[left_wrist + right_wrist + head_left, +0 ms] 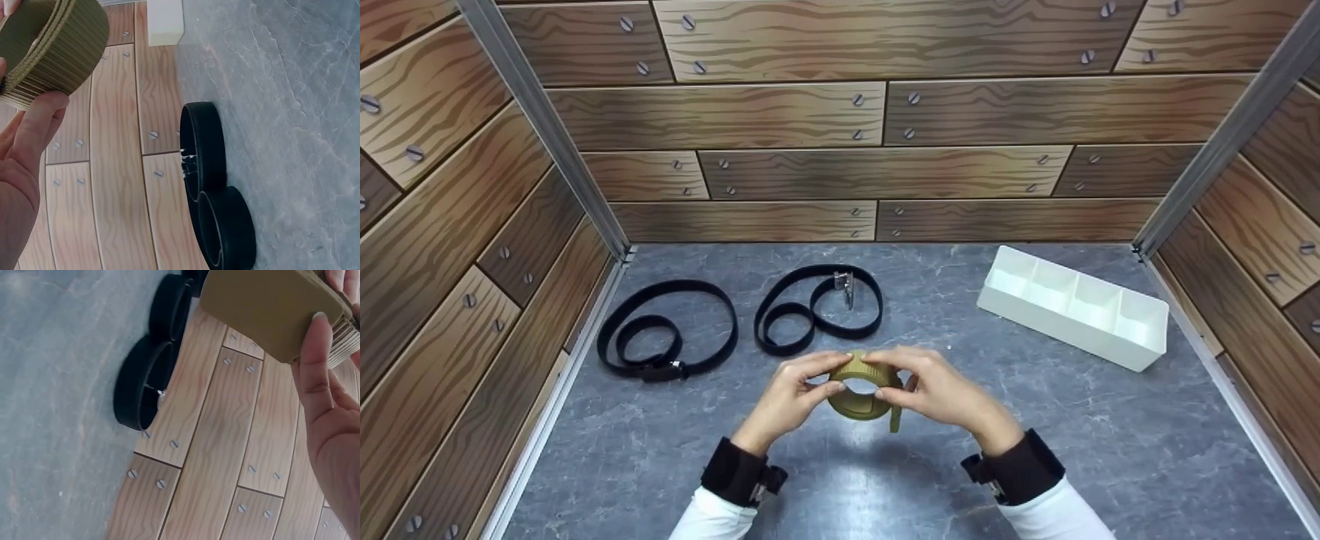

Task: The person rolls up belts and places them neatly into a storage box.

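Two white sleeves [716, 517] nearest, with dark wristbands [1024, 469] above. Next, left hand [793, 394] and right hand [937, 388] at opposite sides of a coiled olive strap [859, 407], apparently held up off the grey tabletop [1110, 435]. Thumb and forefinger of each hand pinching the coil's wall; remaining fingers partly hidden, cannot tell their set. By the right hand, a flat end piece [895, 420] hanging down. Likely trouble: unwinding or sideways slip of the ribbed layers, from one pinch slackening or from a snag on that end.

Farther left, a black belt [709, 364] near the metal edging [549, 409]. Just beyond the left hand, a second black belt [847, 331], perhaps easily nudged by a low forward reach. At right, a white four-compartment tray [1069, 330]; between tray and second belt, generous room for moving. Farthest, the plank-patterned back wall [780, 172], limit to forward travel.
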`<state>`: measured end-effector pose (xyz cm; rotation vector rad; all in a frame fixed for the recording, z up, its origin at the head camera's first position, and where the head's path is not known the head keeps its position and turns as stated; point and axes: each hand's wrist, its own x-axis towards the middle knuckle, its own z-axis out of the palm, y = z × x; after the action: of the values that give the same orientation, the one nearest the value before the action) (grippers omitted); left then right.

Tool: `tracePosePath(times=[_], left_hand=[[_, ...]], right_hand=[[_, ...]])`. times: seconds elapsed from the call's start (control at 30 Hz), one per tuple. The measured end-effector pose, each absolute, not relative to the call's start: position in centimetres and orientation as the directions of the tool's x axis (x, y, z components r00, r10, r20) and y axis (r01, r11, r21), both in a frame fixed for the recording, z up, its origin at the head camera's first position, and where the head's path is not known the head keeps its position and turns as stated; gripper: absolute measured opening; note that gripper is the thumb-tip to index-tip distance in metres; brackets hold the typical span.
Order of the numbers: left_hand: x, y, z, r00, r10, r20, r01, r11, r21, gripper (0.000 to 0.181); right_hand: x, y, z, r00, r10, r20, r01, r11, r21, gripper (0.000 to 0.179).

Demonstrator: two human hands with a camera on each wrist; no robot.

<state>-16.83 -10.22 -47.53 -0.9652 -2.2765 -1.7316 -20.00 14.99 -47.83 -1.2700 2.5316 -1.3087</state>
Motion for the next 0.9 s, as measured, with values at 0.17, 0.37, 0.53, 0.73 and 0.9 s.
tracePosePath(times=[0.17, 0.37, 0.53, 0.73, 0.9], left_hand=[[-17.4, -10.1, -48.4, -0.821, 0.43, 0.376, 0.478, 0.156, 0.865, 0.038], [-18.9, -9.5, -51.2, -0.853, 0.429, 0.297, 0.41, 0.2, 0.89, 0.039], [-20.2, -8.8, -53.8, -0.871, 0.42, 0.256, 0.378, 0.241, 0.894, 0.04], [-19.6, -8.3, -54.5, -0.879, 0.436, 0.193, 0.394, 0.438, 0.808, 0.049], [-18.2, -8.9, -55.0, -0.903, 0.425, 0.064, 0.368, 0.687, 0.627, 0.053]], right_hand=[[-20.0, 15.1, -49.0, -0.662, -0.676, 0.323, -0.698, 0.4, -0.593, 0.048], [-20.2, 15.6, -49.7, -0.695, -0.673, 0.251, -0.673, 0.487, -0.557, 0.048], [-20.6, 16.3, -50.4, -0.715, -0.663, 0.22, -0.632, 0.48, -0.608, 0.047], [-21.2, 17.7, -50.5, -0.751, -0.636, 0.18, -0.584, 0.511, -0.631, 0.048], [-21.9, 20.3, -50.3, -0.819, -0.552, 0.158, -0.505, 0.563, -0.654, 0.05]])
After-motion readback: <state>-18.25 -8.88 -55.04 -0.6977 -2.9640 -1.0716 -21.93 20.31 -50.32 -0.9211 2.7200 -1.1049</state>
